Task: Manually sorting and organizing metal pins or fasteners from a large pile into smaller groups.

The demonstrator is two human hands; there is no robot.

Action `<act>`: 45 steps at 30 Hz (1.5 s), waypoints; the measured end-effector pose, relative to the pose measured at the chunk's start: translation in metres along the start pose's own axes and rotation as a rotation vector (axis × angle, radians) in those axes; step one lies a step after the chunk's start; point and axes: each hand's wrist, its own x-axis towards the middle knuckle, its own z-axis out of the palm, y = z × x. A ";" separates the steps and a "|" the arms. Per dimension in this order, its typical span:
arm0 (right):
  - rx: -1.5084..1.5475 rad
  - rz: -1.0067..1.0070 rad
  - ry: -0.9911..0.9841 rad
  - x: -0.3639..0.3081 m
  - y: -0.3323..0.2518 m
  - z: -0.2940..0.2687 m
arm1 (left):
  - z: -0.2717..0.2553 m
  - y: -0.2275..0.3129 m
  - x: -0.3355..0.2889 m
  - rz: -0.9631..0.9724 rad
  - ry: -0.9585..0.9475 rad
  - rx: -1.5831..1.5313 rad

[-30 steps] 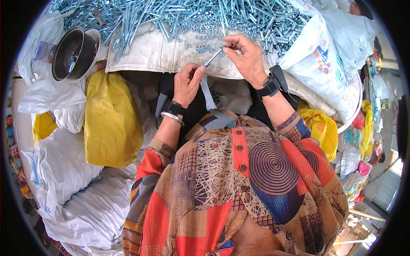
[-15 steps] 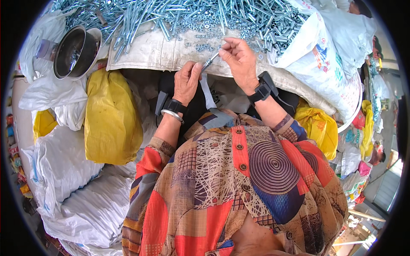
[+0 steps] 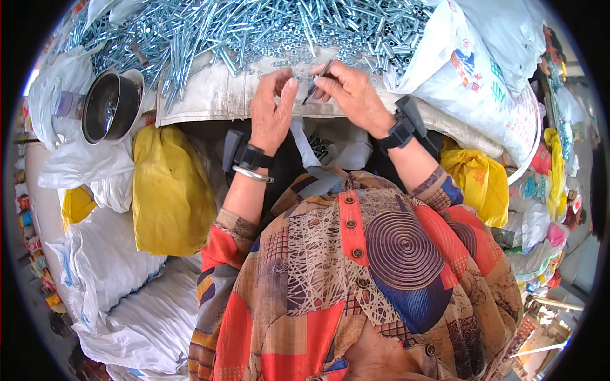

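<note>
My right hand (image 3: 351,93) is closed around a slim metal bolt (image 3: 309,97), which slants in its fingers and shows dark from this angle. My left hand (image 3: 273,109) is held up to the left of it, thumb apart from the fingers, and nothing shows in it. Both hands are over the near edge of a pale cloth-covered work surface (image 3: 210,95). Just beyond them spreads a heap of long metal bolts (image 3: 210,38), with small nuts (image 3: 289,52) loose in front and short metal sleeves (image 3: 387,47) at its right.
A dark metal pot (image 3: 105,124) with a few metal pieces stands at the left. Below hang a yellow bag (image 3: 171,197) and large white sacks (image 3: 121,273). On the right are a white printed sack (image 3: 470,89) and another yellow bag (image 3: 480,184). Bolts lie in the gap below my hands.
Both hands held the bolt between them; now my left hand has let go and opened. My right hand has turned the bolt, and the view has shifted slightly.
</note>
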 end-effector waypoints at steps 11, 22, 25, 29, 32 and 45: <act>-0.425 -0.221 0.034 0.004 0.008 -0.015 | 0.022 0.060 0.051 0.267 -0.277 0.146; -0.525 -0.194 0.193 0.018 0.050 -0.006 | 0.039 0.054 0.059 0.280 -0.288 0.135; -0.463 -0.157 0.227 0.018 0.047 -0.001 | 0.039 0.050 0.059 0.282 -0.198 0.141; -0.108 -0.007 0.170 -0.008 0.040 -0.009 | 0.035 0.045 0.063 0.235 -0.199 0.168; 0.145 0.029 0.258 -0.014 0.049 -0.026 | 0.036 0.050 0.061 0.267 -0.185 0.201; 0.092 -0.058 0.270 -0.009 0.049 -0.012 | 0.039 0.049 0.057 0.332 -0.167 0.232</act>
